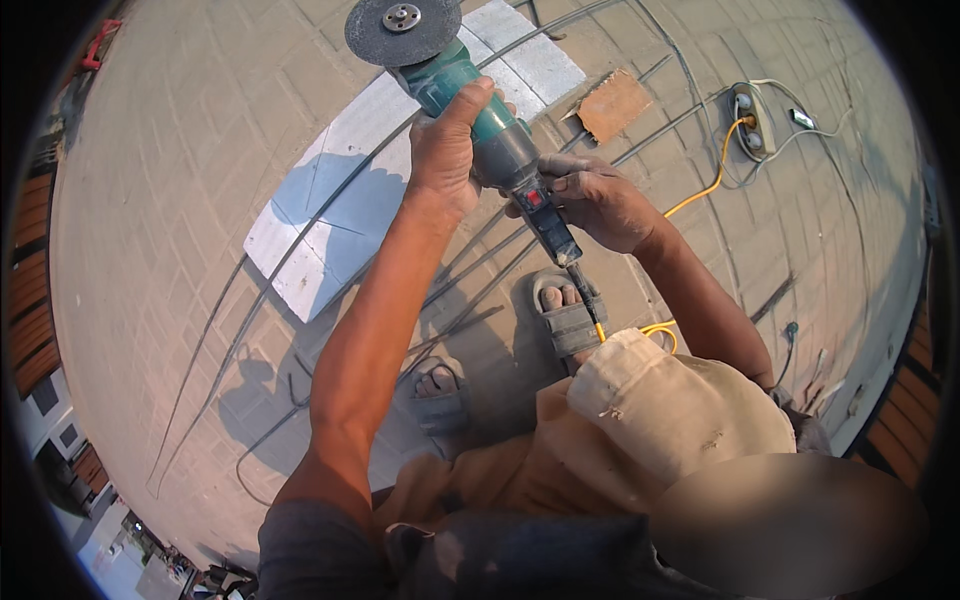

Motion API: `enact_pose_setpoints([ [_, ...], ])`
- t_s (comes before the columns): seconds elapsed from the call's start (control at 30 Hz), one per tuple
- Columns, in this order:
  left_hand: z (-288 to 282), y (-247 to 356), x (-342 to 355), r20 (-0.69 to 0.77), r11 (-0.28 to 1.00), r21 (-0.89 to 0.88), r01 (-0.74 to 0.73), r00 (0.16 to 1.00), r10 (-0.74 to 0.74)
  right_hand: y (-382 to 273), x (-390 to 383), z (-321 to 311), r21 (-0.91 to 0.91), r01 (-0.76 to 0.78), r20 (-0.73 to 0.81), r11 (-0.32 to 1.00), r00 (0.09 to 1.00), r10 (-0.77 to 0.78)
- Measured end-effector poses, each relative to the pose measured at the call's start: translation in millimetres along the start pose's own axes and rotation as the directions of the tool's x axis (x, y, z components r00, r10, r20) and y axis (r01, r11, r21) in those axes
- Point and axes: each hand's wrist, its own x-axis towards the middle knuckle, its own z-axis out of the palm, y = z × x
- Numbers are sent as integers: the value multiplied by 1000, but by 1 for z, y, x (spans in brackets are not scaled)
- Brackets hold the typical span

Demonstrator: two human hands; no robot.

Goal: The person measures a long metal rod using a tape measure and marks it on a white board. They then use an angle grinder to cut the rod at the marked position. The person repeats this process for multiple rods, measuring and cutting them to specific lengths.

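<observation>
A green and black angle grinder (500, 150) is held up in front of me, its dark cutting disc (385, 35) at the far end. My left hand (450, 145) is wrapped around the green body, thumb on top. My right hand (605, 200) is closed at the narrow rear part, beside a red switch (534, 198); its fingertips are partly hidden behind the tool. From the grinder's tail a black and yellow cord (599, 328) runs down past my knee. Below the tool, a white sheet (340, 190) lies on the paving with thin metal rods (325, 207) across it.
To the right, a power strip (749, 120) with a yellow plug lies on the paving, pale cables around it. A brown scrap piece (613, 105) rests between the sheet and the strip. My sandalled feet (570, 310) stand close to the rods. Bent rods (240, 465) extend toward the lower left.
</observation>
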Motion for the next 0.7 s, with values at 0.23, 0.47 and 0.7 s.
enact_pose_setpoints([
  [0.23,15,-20,-2,-162,993,112,20,987,-2,23,-10,4,169,-1,-97,986,995,18],
  [0.47,14,-12,-9,-262,989,125,79,964,-44,35,-6,9,280,-14,-58,960,998,31],
  [0.7,12,-16,-8,-296,980,197,5,954,54,53,2,11,338,-7,-86,941,996,38],
])
